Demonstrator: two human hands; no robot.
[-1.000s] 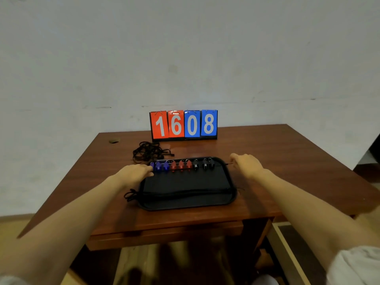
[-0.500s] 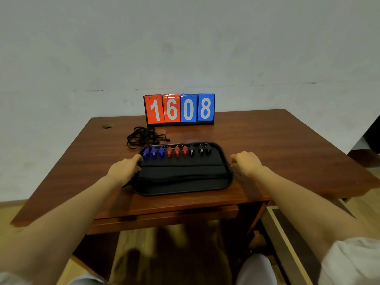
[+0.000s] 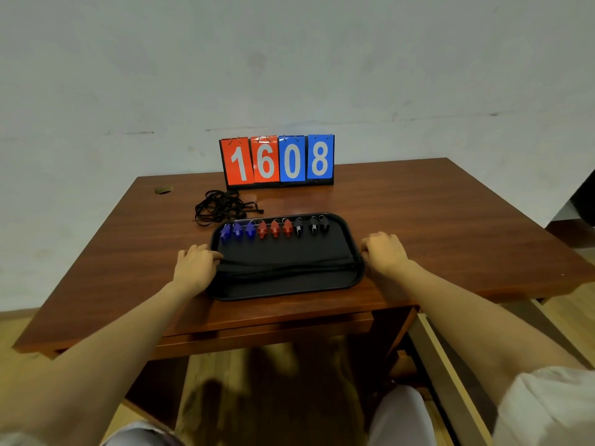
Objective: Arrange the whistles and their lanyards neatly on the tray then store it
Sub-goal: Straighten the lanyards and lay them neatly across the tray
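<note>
Centrally on the brown wooden table (image 3: 418,214) sat a black tray (image 3: 289,284), close to the near edge. Along its far side stood a row of nine whistles: three blue whistles (image 3: 237,231) at the left, three red whistles (image 3: 274,227) in the middle, and three black whistles (image 3: 313,224) at the right, each with a small metal ring at its top. Black lanyards (image 3: 286,267) lay stretched across the tray from its left edge to its right edge, nearer than the whistles.

The left hand (image 3: 196,265) was curled at the tray's left edge, its fingers closed where the lanyards met the rim; whether it pinched the cords or the rim itself could not be told. The right hand (image 3: 384,252) was likewise curled at the tray's right edge, fingers bent at the cords' other end, its exact hold also unclear.

Behind the tray and to the left, a loose tangle of black cord (image 3: 222,207) lay on the table. Further back, against the pale wall (image 3: 289,59), stood a flip scoreboard (image 3: 277,160) showing 1 and 6 on red cards, 0 and 8 on blue.
</note>
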